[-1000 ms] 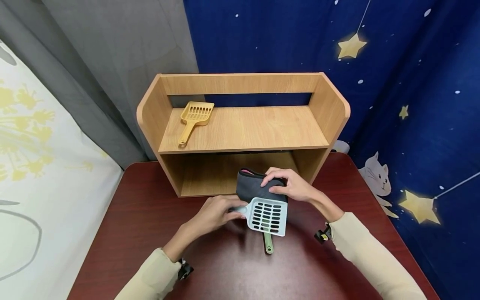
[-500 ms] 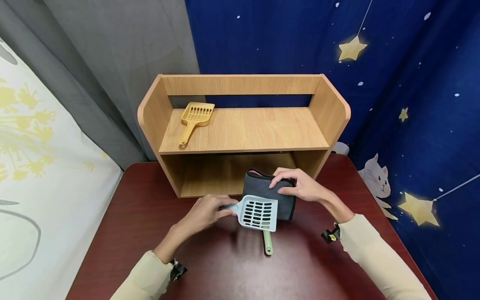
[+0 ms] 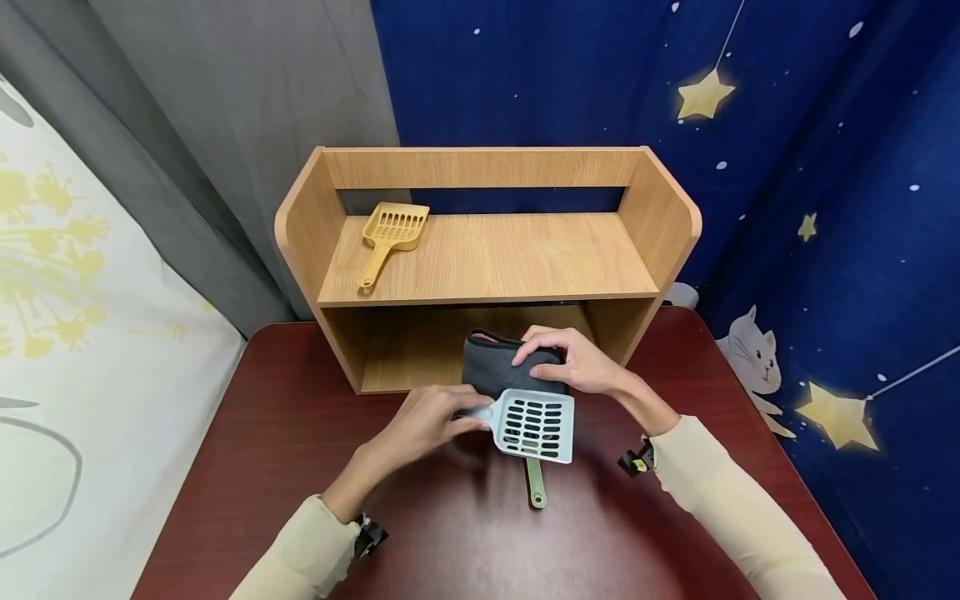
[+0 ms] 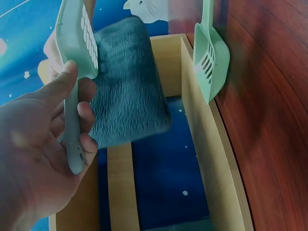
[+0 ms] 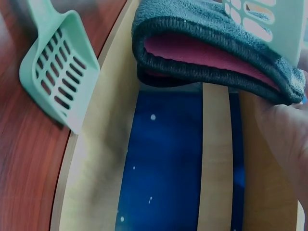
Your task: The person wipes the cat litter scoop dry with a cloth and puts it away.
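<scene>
In the head view my left hand (image 3: 431, 421) grips a pale blue litter scoop (image 3: 534, 425) by its handle, above the table. Its slotted head points right. My right hand (image 3: 573, 360) holds a folded dark grey cloth (image 3: 498, 367) with a pink inner side. The cloth lies behind the scoop head and is partly covered by it; whether they touch is hard to tell. A green litter scoop (image 4: 214, 62) lies on the table below. Only its handle (image 3: 536, 483) shows in the head view, while its slotted head (image 5: 62, 72) shows in the right wrist view.
A two-level wooden shelf (image 3: 487, 296) stands at the back of the dark red table (image 3: 300, 467). On its upper board, at the left, lies a yellow litter scoop (image 3: 392, 233). Curtains hang behind and on both sides.
The cloth and my right hand went right, then back left, ending slightly left of where they began. The blue scoop shifted left, then right again. Both hands keep their hold.
</scene>
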Motion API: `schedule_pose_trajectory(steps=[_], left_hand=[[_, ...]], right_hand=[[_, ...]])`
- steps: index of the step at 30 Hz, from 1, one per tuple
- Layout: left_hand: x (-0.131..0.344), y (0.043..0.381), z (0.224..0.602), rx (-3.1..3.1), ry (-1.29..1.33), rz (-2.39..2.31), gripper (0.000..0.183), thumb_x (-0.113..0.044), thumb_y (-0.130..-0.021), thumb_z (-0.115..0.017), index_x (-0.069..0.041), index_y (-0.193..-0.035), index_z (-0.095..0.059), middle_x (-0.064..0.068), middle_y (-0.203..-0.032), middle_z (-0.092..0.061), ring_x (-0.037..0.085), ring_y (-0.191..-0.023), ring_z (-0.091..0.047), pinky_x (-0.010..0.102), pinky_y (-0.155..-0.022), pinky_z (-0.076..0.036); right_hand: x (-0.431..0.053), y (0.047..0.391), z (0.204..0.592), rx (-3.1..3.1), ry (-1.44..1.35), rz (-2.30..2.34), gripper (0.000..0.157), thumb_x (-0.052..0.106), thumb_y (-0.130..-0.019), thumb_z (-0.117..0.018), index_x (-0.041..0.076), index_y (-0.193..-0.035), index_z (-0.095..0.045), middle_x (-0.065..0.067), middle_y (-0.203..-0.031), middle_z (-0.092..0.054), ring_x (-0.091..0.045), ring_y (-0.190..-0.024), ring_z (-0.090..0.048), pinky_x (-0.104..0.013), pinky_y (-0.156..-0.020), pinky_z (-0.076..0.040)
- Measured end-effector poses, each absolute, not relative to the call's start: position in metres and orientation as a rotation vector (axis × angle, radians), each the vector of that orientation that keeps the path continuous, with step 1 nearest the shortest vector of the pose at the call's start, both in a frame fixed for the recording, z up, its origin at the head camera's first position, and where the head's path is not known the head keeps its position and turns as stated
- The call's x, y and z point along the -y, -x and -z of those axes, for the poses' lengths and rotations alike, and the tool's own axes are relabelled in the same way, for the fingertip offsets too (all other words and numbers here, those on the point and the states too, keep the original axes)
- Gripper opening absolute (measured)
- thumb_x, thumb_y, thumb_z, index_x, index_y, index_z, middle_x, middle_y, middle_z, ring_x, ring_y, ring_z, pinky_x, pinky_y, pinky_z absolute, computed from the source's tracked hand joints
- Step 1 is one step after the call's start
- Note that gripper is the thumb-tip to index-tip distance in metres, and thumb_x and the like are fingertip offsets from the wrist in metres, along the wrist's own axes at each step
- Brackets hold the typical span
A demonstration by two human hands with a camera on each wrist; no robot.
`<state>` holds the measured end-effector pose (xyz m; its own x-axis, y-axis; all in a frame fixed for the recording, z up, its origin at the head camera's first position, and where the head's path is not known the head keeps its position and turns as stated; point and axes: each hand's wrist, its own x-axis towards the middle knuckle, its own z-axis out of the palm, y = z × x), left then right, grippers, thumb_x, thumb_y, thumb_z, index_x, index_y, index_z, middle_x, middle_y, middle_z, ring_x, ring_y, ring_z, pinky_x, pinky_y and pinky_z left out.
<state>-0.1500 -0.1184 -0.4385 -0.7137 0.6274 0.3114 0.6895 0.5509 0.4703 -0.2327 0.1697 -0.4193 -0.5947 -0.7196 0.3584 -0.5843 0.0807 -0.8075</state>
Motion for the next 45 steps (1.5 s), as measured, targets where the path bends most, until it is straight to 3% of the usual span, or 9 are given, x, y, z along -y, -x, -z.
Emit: schedule_pose_trajectory(steps=[5,19,25,30,35,45], left_hand=[[0.119,0.148,0.439,2.681,1.108,0.845,0.031,-0.030,-0.092,-0.082,-0.020,-0.121,-0.081,-0.013,-0.097,-0.074,0.000,-0.074,-0.055,0.020,-0.061,-0.044],[0.153,0.145,0.447,2.659,0.965,0.849,0.033,-0.026,-0.087,-0.087,-0.019,-0.119,-0.082,-0.011,-0.103,-0.078,0.002,-0.082,-0.067,0.027,-0.064,-0.052],[0.162,0.148,0.449,2.609,0.888,0.818,0.032,-0.024,-0.087,-0.087,-0.014,-0.117,-0.082,-0.007,-0.099,-0.079,0.009,-0.081,-0.071,0.036,-0.067,-0.056],[0.163,0.149,0.453,2.546,0.815,0.848,0.033,-0.023,-0.085,-0.089,-0.010,-0.114,-0.083,-0.004,-0.096,-0.078,0.012,-0.079,-0.070,0.038,-0.068,-0.056],[0.157,0.149,0.457,2.502,0.786,0.964,0.035,-0.019,-0.083,-0.090,-0.007,-0.115,-0.082,0.000,-0.093,-0.077,0.012,-0.077,-0.066,0.036,-0.069,-0.056],[0.139,0.148,0.460,2.410,0.789,1.149,0.038,-0.009,-0.083,-0.089,0.002,-0.118,-0.079,0.006,-0.092,-0.076,0.013,-0.079,-0.066,0.033,-0.072,-0.058]], right_hand=[[-0.161,0.229,0.414,-2.231,1.360,1.508,0.023,-0.014,-0.088,-0.073,-0.003,-0.107,-0.077,-0.017,-0.107,-0.068,-0.018,-0.108,-0.058,-0.024,-0.097,-0.044],[-0.207,0.229,0.411,-2.248,1.304,1.467,0.026,-0.006,-0.090,-0.076,0.010,-0.111,-0.079,-0.010,-0.109,-0.068,-0.020,-0.108,-0.059,-0.026,-0.097,-0.045],[-0.211,0.220,0.414,-2.282,1.058,1.647,0.027,-0.005,-0.093,-0.074,0.003,-0.118,-0.076,-0.013,-0.115,-0.071,-0.019,-0.107,-0.063,-0.025,-0.094,-0.049],[-0.203,0.205,0.421,-1.993,0.714,1.975,0.031,-0.007,-0.096,-0.069,-0.007,-0.126,-0.068,-0.014,-0.125,-0.068,-0.017,-0.106,-0.069,-0.030,-0.088,-0.059],[-0.192,0.191,0.429,-1.735,0.467,2.210,0.032,-0.009,-0.099,-0.064,0.000,-0.129,-0.069,-0.009,-0.127,-0.066,-0.019,-0.108,-0.071,-0.037,-0.086,-0.062],[-0.155,0.179,0.457,-1.435,0.253,2.482,0.036,-0.009,-0.104,-0.048,0.013,-0.124,-0.069,-0.007,-0.124,-0.068,-0.018,-0.108,-0.072,-0.031,-0.087,-0.061]])
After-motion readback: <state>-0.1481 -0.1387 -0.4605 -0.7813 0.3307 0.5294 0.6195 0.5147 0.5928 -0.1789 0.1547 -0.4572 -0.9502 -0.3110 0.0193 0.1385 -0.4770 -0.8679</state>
